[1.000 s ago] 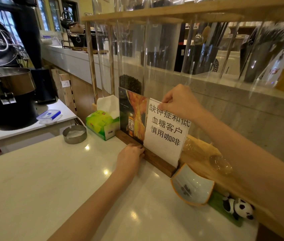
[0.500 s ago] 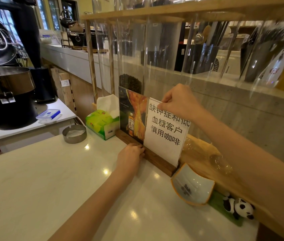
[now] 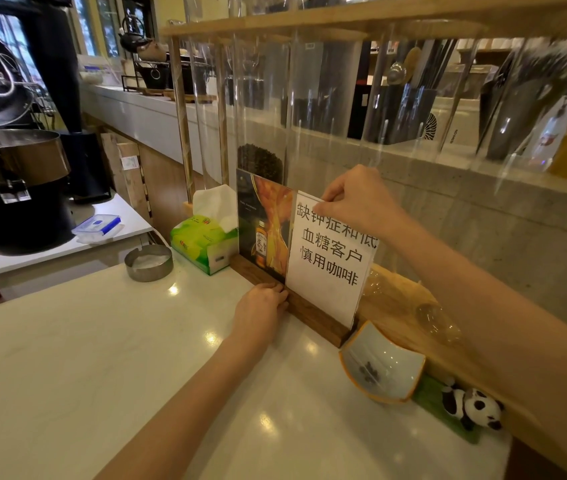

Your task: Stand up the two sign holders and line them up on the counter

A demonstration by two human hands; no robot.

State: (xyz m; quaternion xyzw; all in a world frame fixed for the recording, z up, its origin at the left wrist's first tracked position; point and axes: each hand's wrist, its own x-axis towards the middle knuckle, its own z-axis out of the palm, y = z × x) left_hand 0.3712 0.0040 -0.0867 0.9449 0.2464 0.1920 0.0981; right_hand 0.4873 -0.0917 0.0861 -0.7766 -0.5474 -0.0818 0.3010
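Two sign holders stand upright side by side at the back of the white counter (image 3: 102,358). The near one (image 3: 327,265) shows a white sheet with black characters in a clear panel on a dark wooden base. The far one (image 3: 261,223) shows a dark and orange bottle picture on a similar base. My right hand (image 3: 355,199) pinches the top edge of the white sign. My left hand (image 3: 261,310) rests fingertips against the wooden bases where the two meet.
A green tissue box (image 3: 202,244) sits just beyond the far sign, a round metal ashtray (image 3: 148,263) left of it. An orange-rimmed dish (image 3: 382,368) and a panda figure (image 3: 472,407) lie nearer. Clear tall tubes (image 3: 261,109) in a wooden rack stand behind.
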